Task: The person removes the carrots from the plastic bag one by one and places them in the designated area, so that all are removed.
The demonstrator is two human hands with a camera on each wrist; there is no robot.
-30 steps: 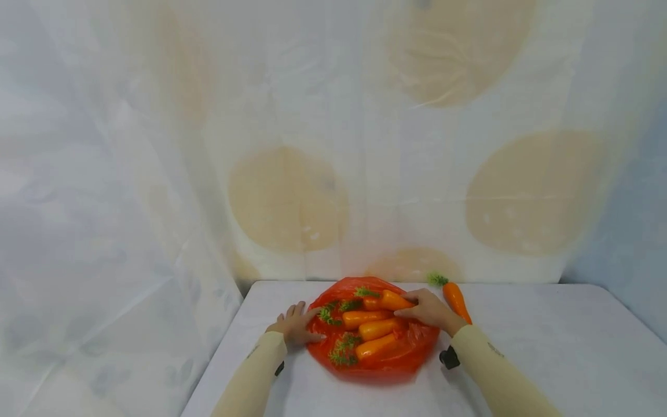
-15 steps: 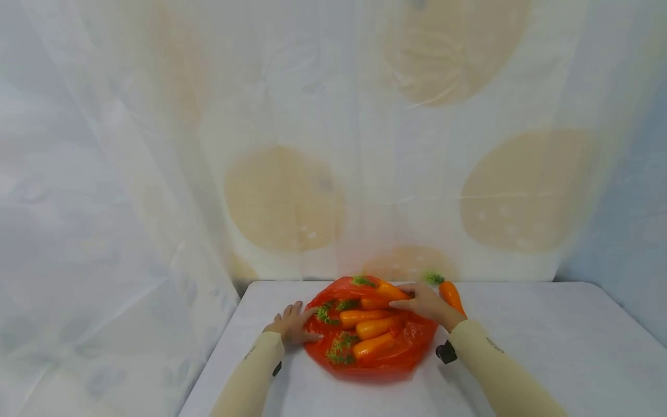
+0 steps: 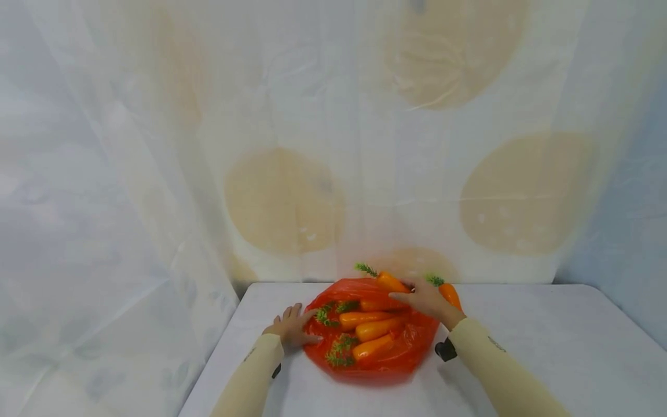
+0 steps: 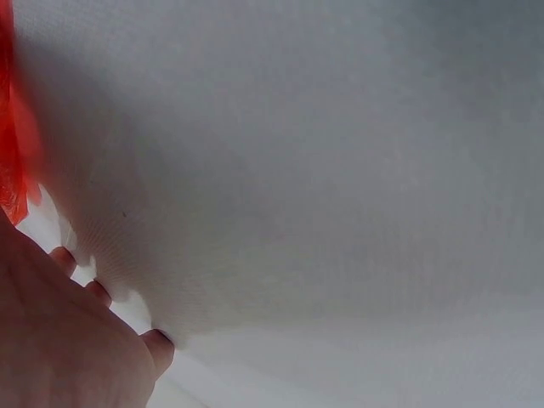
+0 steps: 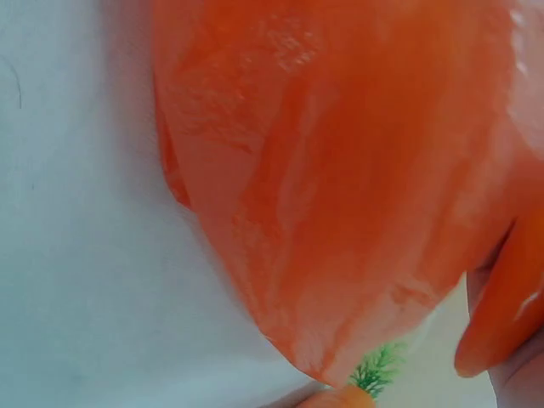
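Behind your work hangs a pale sheet (image 3: 359,139) with large tan circles, and before it stands a white-covered table (image 3: 526,347). On that table, between your hands, lies a translucent red plastic bag (image 3: 401,366). Your left hand (image 3: 293,329) rests at the bag's left edge, fingers spread and extended, gripping nothing. Your right hand (image 3: 428,302), at the far right of the bag, pinches one orange carrot (image 3: 388,281) between thumb and fingers; its leafy top shows past the bag's far edge. Four more carrots (image 3: 372,330) lie together at the bag. Another carrot (image 3: 449,293) lies just beyond your right hand, partly hidden.
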